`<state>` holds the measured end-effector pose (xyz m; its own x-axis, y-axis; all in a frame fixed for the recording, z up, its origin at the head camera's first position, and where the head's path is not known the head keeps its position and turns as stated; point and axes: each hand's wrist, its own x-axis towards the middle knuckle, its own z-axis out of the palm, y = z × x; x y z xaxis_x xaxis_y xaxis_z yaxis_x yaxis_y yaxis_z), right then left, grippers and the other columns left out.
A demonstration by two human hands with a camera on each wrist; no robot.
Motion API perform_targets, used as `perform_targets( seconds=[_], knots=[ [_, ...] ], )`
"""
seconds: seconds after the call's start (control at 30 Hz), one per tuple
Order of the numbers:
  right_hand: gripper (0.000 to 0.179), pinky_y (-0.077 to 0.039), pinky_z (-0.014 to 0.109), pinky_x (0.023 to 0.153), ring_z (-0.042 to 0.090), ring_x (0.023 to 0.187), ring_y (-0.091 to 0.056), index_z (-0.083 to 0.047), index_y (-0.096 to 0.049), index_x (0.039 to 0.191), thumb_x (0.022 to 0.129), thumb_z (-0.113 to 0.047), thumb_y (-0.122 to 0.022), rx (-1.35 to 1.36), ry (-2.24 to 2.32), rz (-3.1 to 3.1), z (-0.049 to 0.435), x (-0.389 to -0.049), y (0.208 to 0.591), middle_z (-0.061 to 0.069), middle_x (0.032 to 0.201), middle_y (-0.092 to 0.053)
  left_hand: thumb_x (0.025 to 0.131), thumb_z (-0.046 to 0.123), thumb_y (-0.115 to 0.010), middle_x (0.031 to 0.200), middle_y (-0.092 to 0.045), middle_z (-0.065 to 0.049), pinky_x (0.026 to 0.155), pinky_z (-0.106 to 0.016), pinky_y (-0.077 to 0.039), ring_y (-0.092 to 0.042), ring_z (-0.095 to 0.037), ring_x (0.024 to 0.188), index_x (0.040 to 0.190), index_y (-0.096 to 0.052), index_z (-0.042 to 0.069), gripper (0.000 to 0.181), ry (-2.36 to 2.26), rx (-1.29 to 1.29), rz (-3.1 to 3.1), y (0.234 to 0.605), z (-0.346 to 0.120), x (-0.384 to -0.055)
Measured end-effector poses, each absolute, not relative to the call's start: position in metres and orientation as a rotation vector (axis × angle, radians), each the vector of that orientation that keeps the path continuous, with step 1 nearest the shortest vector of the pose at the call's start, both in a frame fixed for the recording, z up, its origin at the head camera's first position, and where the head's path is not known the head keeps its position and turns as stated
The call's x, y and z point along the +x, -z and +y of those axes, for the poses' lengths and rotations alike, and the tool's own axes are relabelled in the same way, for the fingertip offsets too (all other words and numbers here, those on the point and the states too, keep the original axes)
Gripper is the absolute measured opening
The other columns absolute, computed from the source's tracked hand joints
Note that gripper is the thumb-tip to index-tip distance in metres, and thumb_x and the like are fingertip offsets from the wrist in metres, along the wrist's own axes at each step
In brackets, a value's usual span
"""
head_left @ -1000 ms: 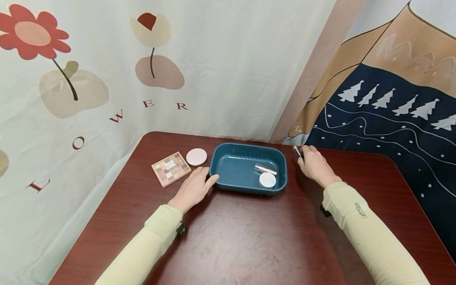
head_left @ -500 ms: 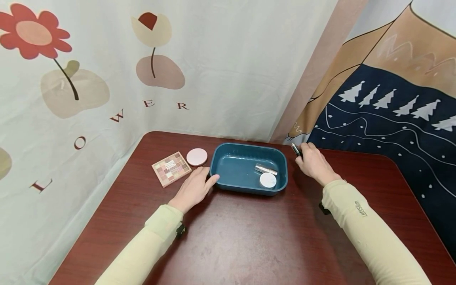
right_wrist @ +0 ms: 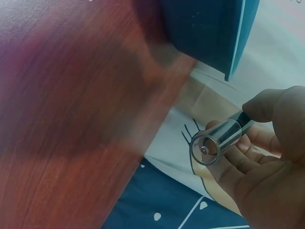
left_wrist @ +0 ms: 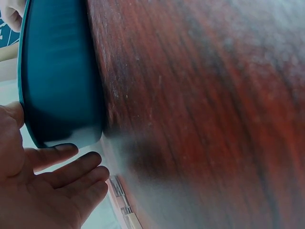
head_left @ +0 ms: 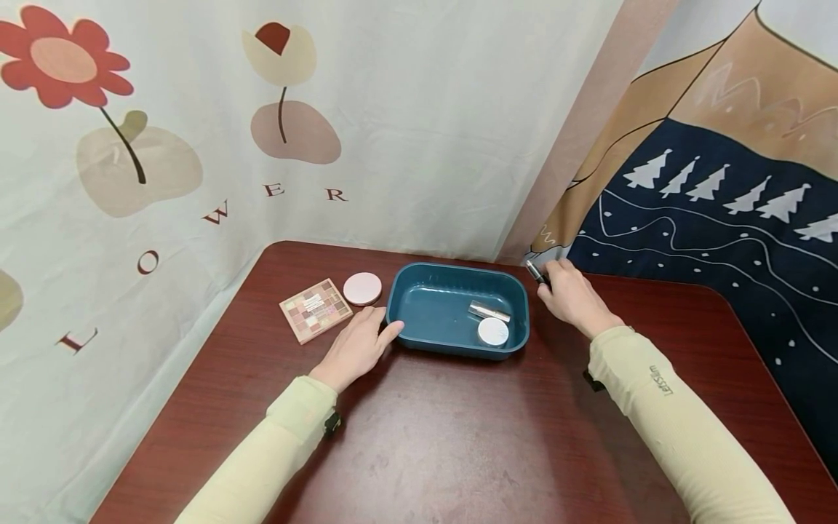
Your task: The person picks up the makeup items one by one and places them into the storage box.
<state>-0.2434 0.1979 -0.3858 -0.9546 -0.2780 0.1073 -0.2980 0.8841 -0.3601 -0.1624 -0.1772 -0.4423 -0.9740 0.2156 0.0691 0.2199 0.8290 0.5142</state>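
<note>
Slim tube [head_left: 537,272], held just beyond the far right corner of the blue tray [head_left: 425,311], its see-through end pointing far left; the right hand [head_left: 574,297] pinches it between thumb and fingers at the darker part, and handling it well likely means a light, firm hold there, with the smooth end kept from knocking the rim; as the silver tube [head_left: 489,311] and the white-topped jar [head_left: 493,332] both lie in the tray's right end, any pass over that side would call for some height; the left hand [head_left: 353,346] rests at the near left corner, thumb on the rim, fingers fairly straight and slightly spread by the end wall, a touch that should steady without dragging; both hands show their backs upward, forearms reaching over the surface [head_left: 445,444] from near left and near right.
</note>
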Motion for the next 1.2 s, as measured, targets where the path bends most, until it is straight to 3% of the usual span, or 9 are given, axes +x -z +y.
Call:
perform_targets(
  seconds=[0.47, 0.8, 1.2],
  knots=[
    [0.021, -0.05, 0.055, 0.09, 0.037, 0.099, -0.054, 0.007, -0.06, 0.114, 0.099, -0.007, -0.053, 0.52, -0.576, -3.015, 0.185, -0.247, 0.382, 0.025, 0.112, -0.056, 0.108, 0.044, -0.051, 0.128, -0.061, -0.018, 0.107, -0.05, -0.045, -0.056, -0.033, 0.121, 0.135, -0.06, 0.0, 0.052, 0.857, -0.356, -2.995, 0.443, -0.177, -0.162],
    [0.017, -0.051, 0.051, 0.082, 0.034, 0.091, -0.053, 0.005, -0.061, 0.111, 0.1, -0.007, -0.055, 0.572, -0.571, -2.997, 0.174, -0.25, 0.377, 0.021, 0.105, -0.055, 0.109, 0.044, -0.05, 0.126, -0.061, -0.017, 0.104, -0.05, -0.047, -0.056, -0.032, 0.118, 0.132, -0.06, 0.0, 0.051, 0.843, -0.359, -2.989, 0.444, -0.177, -0.162],
    [0.023, -0.054, 0.051, 0.087, 0.035, 0.095, -0.057, 0.007, -0.062, 0.118, 0.101, -0.007, -0.056, 0.671, -0.542, -2.983, 0.162, -0.254, 0.371, 0.023, 0.112, -0.058, 0.109, 0.045, -0.05, 0.125, -0.061, -0.017, 0.103, -0.051, -0.046, -0.056, -0.032, 0.119, 0.13, -0.06, 0.0, 0.051, 0.837, -0.354, -2.995, 0.445, -0.177, -0.164]
  ],
)
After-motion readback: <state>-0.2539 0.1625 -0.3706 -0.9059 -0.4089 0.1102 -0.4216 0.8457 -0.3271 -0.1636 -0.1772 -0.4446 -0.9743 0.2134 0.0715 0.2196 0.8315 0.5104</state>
